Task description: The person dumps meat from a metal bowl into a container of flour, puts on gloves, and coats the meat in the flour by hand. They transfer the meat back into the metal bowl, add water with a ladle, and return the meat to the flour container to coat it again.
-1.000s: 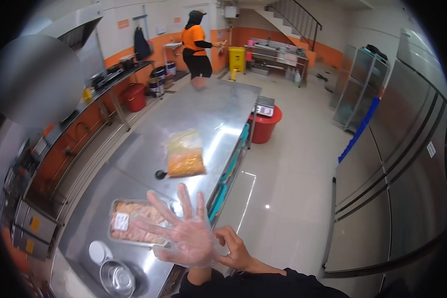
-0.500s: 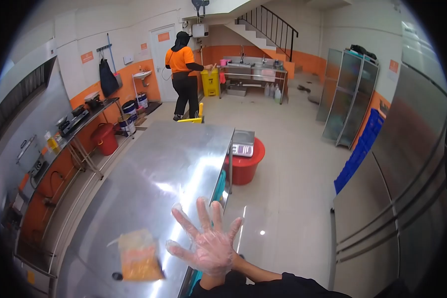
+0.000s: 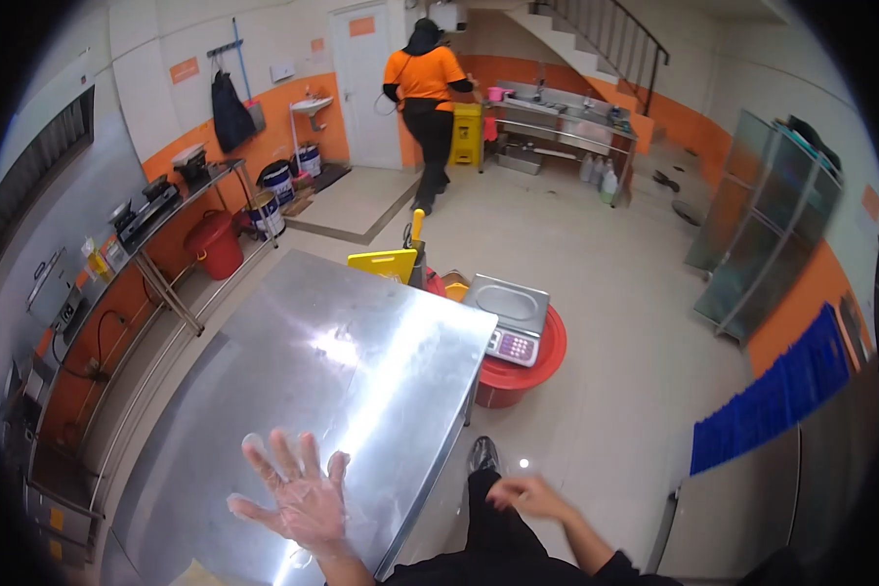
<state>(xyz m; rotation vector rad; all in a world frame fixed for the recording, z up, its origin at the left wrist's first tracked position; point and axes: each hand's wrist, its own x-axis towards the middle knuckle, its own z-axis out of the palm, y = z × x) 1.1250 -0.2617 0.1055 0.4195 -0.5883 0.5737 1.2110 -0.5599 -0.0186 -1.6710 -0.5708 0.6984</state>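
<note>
My left hand (image 3: 308,503), in a clear plastic glove, is raised above the stainless steel table (image 3: 264,391) with its fingers spread wide. It holds nothing. To the right, my right hand (image 3: 532,496) hangs over the floor beside my leg, apart from the left. It looks bare, and its fingers are loosely bent, with nothing visible in them. A small pale yellowish edge of a plastic packet (image 3: 197,574) shows on the table at the bottom of the view; the rest is cut off.
A digital scale (image 3: 510,317) sits on a red tub (image 3: 547,366) by the table's corner. Beyond stands a yellow sign (image 3: 383,264). A person in an orange shirt (image 3: 426,83) is near a yellow bin (image 3: 467,137). Blue crates (image 3: 772,400) are on the right; a counter (image 3: 181,215) runs along the left.
My hands have come apart: the gloved left moved left over the table, and the right moved right. The view has shifted forward; the packet has slid nearly out of sight at the bottom.
</note>
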